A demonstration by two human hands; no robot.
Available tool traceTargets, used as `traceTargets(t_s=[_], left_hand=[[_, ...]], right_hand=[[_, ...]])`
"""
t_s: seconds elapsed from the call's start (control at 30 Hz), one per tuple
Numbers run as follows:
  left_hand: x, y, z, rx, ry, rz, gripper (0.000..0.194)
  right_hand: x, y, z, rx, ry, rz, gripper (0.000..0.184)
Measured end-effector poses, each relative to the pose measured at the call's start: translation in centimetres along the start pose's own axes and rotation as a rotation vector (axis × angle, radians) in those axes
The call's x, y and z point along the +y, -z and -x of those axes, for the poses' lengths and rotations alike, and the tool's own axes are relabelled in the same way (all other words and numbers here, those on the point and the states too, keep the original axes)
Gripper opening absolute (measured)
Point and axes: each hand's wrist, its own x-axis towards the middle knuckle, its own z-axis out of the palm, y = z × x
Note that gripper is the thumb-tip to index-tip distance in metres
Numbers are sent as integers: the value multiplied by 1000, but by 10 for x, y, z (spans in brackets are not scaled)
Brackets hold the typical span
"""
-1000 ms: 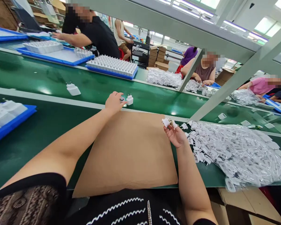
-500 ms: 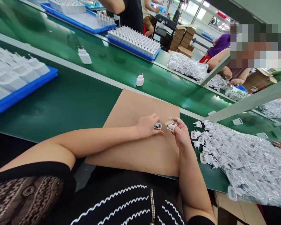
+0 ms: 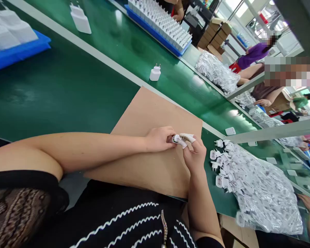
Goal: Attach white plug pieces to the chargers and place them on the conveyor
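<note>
Over the brown cardboard sheet (image 3: pixel 144 165), my left hand (image 3: pixel 158 138) is closed around a small white charger housing (image 3: pixel 174 139), its open end facing right. A dark, partly greenish inside shows in that opening. My right hand (image 3: pixel 196 151) meets it from the right, with whitish covers on the thumb and forefinger. Those fingers are pinched together at the housing's open end. Whatever lies between them is too small or hidden to name. The cardboard rests on a green work surface (image 3: pixel 74 93).
A clear plastic bag (image 3: pixel 268 186) with many white plug pieces lies right. Single white chargers (image 3: pixel 155 73) stand on the green belt (image 3: pixel 119 41) behind. Blue trays (image 3: pixel 20 51) of chargers sit left and at the back. A metal post (image 3: pixel 248 86) rises right; co-workers sit beyond.
My right hand has come left, its fingertips now touching the housing in my left hand. The view has shifted and tilted; the chargers on the belt appear in slightly different places.
</note>
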Motion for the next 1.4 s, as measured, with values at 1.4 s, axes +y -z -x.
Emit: traceTargets(t_s=[1.4], left_hand=[[-5, 59, -115, 70, 226, -202, 47]], right_hand=[[112, 42, 11, 56, -879, 633, 46]])
